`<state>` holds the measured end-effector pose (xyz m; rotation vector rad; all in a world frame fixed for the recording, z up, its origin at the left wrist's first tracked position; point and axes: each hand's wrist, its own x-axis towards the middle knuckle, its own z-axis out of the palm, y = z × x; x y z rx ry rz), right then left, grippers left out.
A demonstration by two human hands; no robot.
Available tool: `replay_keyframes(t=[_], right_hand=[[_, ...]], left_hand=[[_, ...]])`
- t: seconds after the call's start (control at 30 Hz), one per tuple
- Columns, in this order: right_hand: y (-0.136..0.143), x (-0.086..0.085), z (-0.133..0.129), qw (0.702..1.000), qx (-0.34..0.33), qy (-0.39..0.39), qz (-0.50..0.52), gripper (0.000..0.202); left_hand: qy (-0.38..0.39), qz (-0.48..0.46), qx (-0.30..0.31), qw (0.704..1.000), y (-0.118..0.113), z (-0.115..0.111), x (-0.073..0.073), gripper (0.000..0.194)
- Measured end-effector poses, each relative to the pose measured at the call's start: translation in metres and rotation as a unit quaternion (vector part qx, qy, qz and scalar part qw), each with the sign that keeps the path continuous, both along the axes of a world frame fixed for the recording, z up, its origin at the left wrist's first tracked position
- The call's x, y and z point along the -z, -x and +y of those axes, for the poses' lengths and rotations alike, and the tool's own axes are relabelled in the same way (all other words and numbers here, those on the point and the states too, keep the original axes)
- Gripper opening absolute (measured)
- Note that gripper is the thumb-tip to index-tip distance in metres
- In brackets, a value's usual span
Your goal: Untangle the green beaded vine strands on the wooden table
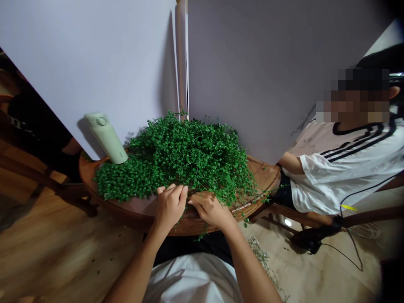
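A large heap of small-leaved green sprigs (195,151) covers much of a wooden table (126,208). At its near edge, my left hand (171,204) is closed, knuckles up and fingers curled under. Beside it, separated by a small gap, my right hand (211,207) is also closed, its fingers bent toward the left hand. The undersides of both hands are hidden, so whatever they hold cannot be made out. Some loose green stems hang over the table's front edge below my right hand. A denser, lower mat of the greenery (126,179) lies to the left.
A pale green bottle (107,139) stands tilted in view behind the left mat. Large pale panels (132,63) rise behind the heap. Another person in a white shirt (347,164) sits at the right, near a dark cable (352,242). Stem scraps (261,256) lie on the floor.
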<state>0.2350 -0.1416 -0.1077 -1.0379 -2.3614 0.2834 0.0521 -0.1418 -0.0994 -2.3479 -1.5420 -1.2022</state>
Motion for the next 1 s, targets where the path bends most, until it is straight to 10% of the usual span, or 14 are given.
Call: replay_keyframes(t=[0.53,1.0], right_hand=[[-0.022,-0.009,-0.001,0.979,0.059,0.061,0.187,0.042],[-0.014,-0.015,0.003,0.953,0.071,0.131,0.263,0.035]], left_hand=[[-0.008,-0.196,-0.092,0.976,0.030,0.013,0.010,0.047],[-0.089,-0.101,-0.079,0.988,0.011,0.004,0.003,0.041]])
